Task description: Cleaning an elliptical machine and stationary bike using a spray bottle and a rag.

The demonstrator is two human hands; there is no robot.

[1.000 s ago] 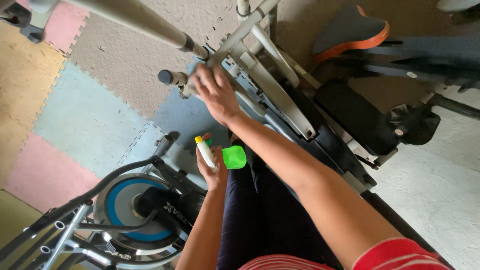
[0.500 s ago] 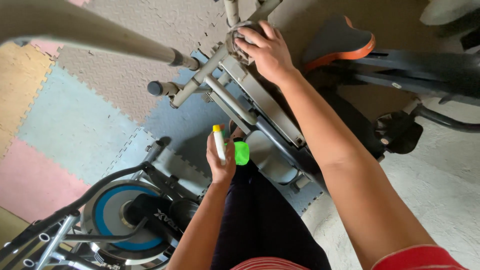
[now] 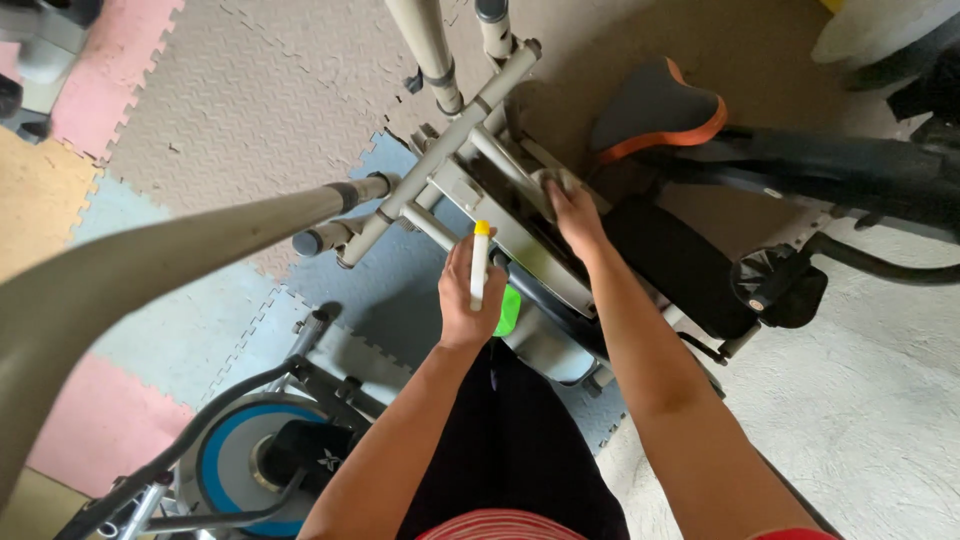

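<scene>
My left hand (image 3: pixel 462 300) grips a green spray bottle (image 3: pixel 507 310) with a white head and yellow nozzle tip, held just above the grey frame (image 3: pixel 450 150) of an exercise machine. My right hand (image 3: pixel 575 215) presses a grey cloth (image 3: pixel 553 182) against the machine's dark inner panel, further along the same frame. The cloth is mostly hidden under my fingers. My dark trousers show below both arms.
An orange-edged grey saddle (image 3: pixel 655 105) sits behind the frame. A long grey handlebar (image 3: pixel 150 265) crosses the left foreground. A blue-and-silver flywheel (image 3: pixel 240 455) stands at bottom left. Coloured foam floor tiles (image 3: pixel 230 90) lie to the left, bare concrete (image 3: pixel 880 400) to the right.
My right hand slid down from the frame's upper joint to the inner panel. My left hand rose with the bottle toward the frame. The view shifted.
</scene>
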